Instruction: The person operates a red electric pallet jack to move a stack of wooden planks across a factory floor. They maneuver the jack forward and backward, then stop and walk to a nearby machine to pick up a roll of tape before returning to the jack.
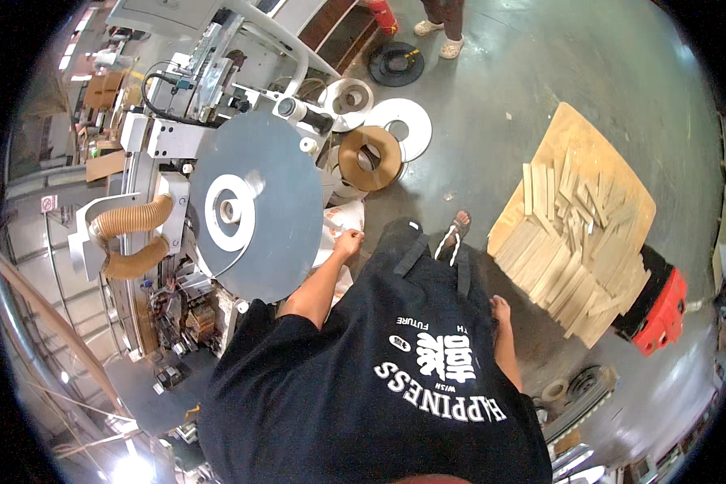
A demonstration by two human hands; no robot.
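Note:
My left hand (348, 243) reaches out beside the rim of a large grey disc (286, 185) on a machine. Its fingers are curled together, and whatever they hold is too small to make out. Just beyond it is a white bag (347, 216) with orange print. At the disc's middle sits a white ring-shaped roll (214, 211) around a small core, and a thin pale strip curves down from it across the disc. My right hand (501, 310) hangs low at my right side, fingers curled in, with nothing visible in them.
Many wooden strips (561, 258) lie piled on a wooden board (569, 121) at right, beside a red and black piece of equipment (661, 315). Ahead on the floor are a brown roll (391, 153), white rolls (419, 129) and a black coil (397, 64). Another person's shoes (452, 49) stand beyond.

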